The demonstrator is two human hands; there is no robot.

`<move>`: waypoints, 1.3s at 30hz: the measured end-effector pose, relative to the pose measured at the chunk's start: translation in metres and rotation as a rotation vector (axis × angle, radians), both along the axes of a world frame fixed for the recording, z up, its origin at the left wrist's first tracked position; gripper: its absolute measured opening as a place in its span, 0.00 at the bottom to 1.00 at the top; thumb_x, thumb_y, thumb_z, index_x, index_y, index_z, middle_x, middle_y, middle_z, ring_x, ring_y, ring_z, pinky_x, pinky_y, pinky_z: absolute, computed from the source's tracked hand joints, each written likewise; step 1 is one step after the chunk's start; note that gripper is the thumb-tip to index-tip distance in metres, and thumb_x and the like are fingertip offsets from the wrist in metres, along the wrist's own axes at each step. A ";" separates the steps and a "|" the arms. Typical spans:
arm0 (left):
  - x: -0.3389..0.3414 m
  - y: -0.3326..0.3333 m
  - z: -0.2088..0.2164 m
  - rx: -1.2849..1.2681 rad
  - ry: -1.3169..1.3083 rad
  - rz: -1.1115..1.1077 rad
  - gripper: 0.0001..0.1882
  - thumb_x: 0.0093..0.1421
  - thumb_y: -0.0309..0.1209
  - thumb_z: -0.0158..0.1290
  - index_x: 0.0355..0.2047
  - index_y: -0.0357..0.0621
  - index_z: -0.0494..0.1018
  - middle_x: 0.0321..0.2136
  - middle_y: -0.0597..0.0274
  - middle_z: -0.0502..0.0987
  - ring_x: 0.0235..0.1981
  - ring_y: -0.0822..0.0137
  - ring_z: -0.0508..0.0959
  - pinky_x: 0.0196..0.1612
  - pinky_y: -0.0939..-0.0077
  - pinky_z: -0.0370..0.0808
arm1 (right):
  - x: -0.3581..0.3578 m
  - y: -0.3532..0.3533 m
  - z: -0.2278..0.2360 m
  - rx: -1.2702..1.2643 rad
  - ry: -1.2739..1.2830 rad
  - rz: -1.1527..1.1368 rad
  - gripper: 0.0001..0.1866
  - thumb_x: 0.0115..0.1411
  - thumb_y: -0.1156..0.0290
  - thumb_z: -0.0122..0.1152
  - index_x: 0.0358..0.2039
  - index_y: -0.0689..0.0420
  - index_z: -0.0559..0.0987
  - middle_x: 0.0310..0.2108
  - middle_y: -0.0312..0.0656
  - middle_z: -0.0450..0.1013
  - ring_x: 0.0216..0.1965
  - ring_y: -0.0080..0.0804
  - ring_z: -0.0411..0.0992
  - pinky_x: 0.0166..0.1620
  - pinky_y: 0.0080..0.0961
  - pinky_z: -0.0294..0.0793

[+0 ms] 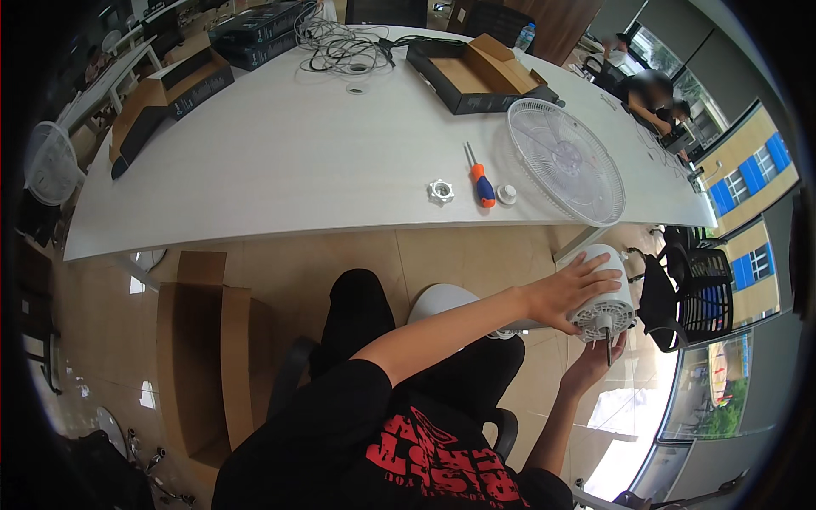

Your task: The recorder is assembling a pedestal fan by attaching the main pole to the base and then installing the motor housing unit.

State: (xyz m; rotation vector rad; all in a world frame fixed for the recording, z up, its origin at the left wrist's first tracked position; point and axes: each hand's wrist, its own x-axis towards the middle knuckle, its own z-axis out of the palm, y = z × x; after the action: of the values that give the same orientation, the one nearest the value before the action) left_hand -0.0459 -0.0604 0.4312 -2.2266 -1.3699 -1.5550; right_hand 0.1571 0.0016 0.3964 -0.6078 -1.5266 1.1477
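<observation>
A white fan motor housing [614, 297] with a slotted end and a metal shaft [609, 347] is held out to my right, beyond my knee. My left hand [571, 293] reaches across my body and grips the housing from above, fingers spread over its side. From below, my right hand [592, 365] closes about the slotted end near the shaft; part of its fingers is hidden behind it. A white round fan base [442, 299] stands by my legs, and its pole is mostly covered by my left forearm.
On the white table [297, 183] lie a screwdriver [482, 185], a white lobed knob [440, 192], a small white cap [507, 195], a fan grille [568, 161], open boxes [476, 81] and coiled cables [344, 47]. A cardboard box [194, 365] stands left; chairs [684, 289] stand right.
</observation>
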 end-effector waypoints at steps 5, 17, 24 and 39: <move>-0.005 -0.008 0.007 -0.058 -0.011 0.006 0.60 0.39 0.50 0.71 0.69 0.52 0.52 0.71 0.58 0.50 0.73 0.48 0.42 0.69 0.36 0.42 | 0.005 -0.013 0.007 -0.014 0.152 -0.084 0.22 0.72 0.60 0.44 0.60 0.61 0.62 0.58 0.51 0.63 0.61 0.42 0.62 0.64 0.39 0.61; -0.009 0.002 0.000 -0.076 -0.056 0.005 0.57 0.40 0.49 0.70 0.69 0.53 0.54 0.70 0.47 0.48 0.72 0.44 0.44 0.71 0.45 0.45 | 0.020 -0.030 0.031 0.661 -0.077 -0.344 0.10 0.60 0.75 0.48 0.43 0.59 0.68 0.50 0.51 0.64 0.53 0.43 0.64 0.58 0.39 0.62; -0.010 0.001 0.012 -0.092 -0.066 -0.025 0.60 0.39 0.48 0.73 0.69 0.46 0.54 0.70 0.47 0.50 0.72 0.44 0.48 0.72 0.52 0.49 | 0.019 0.025 0.016 -0.048 -0.216 0.259 0.42 0.58 0.69 0.67 0.68 0.56 0.55 0.69 0.45 0.51 0.70 0.39 0.51 0.69 0.40 0.53; -0.017 0.028 -0.016 -0.276 -0.511 -0.322 0.66 0.34 0.42 0.77 0.71 0.59 0.48 0.72 0.47 0.34 0.70 0.46 0.53 0.63 0.47 0.69 | -0.014 0.049 -0.034 -0.304 -0.170 0.523 0.36 0.55 0.62 0.71 0.61 0.60 0.67 0.53 0.39 0.71 0.53 0.29 0.68 0.57 0.29 0.67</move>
State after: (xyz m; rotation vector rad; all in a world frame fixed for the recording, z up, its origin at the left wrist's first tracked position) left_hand -0.0626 -0.0327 0.4156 -2.4053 -1.4690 -2.2995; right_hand 0.1433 0.0507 0.3627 -0.5287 -1.7262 1.7875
